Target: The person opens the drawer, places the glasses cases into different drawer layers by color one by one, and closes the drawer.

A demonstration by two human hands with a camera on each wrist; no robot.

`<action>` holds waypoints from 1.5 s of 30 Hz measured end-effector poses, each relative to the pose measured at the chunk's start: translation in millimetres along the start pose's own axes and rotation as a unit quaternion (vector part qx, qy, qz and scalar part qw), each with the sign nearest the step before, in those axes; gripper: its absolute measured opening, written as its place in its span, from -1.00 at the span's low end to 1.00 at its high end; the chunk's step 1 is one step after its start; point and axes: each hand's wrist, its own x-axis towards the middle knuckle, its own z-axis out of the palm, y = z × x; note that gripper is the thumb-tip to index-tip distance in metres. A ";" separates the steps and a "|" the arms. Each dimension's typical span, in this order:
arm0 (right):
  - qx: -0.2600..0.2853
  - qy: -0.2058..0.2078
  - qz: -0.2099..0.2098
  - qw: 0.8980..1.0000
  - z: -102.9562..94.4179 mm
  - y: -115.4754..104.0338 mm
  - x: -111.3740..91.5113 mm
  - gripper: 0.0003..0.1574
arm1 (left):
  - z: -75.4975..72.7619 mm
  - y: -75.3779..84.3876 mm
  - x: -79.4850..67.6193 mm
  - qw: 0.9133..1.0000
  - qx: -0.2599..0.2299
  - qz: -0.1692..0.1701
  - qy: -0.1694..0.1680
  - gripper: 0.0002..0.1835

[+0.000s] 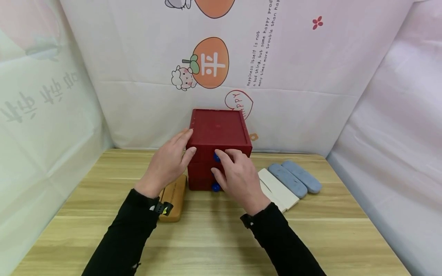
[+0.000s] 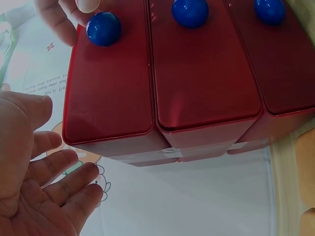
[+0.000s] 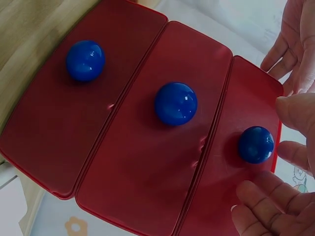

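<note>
A dark red box with three stacked drawers (image 1: 221,128) stands at the back of the table, each drawer front bearing a round blue knob. My right hand (image 1: 241,178) is in front of it, fingers and thumb spread around the top knob (image 3: 256,144). A small gap shows between those fingertips and the knob in the right wrist view. At the box's left side is my left hand (image 1: 167,163), its fingers extended along the upper corner. The middle knob (image 2: 190,12) and the bottom knob (image 1: 215,187) are untouched. All three drawers look pushed in.
Left of the box, a tan case (image 1: 177,199) lies partly under my left wrist. To the right are a cream flat case (image 1: 279,189) and two blue-grey oblong cases (image 1: 300,176). Printed white cloth (image 1: 293,115) hangs close behind the box.
</note>
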 end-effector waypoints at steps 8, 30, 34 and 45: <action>0.000 0.019 -0.009 1.000 4.6 -1.7 3.9 -0.35 | 2.6 1.3 2.9 1.000 0.001 0.012 0.004 -0.37; -0.009 0.013 -0.003 1.000 12.6 -3.9 6.0 -0.41 | 11.0 -4.4 3.3 1.000 -0.030 -0.004 0.001 -0.41; -0.010 0.011 0.004 1.000 13.2 -4.4 5.7 -0.43 | 11.1 -5.7 3.6 1.000 -0.030 -0.008 0.002 -0.44; -0.003 0.018 0.018 1.000 14.4 -6.1 5.4 -0.49 | 10.1 -6.5 7.2 0.999 -0.051 -0.019 0.003 -0.50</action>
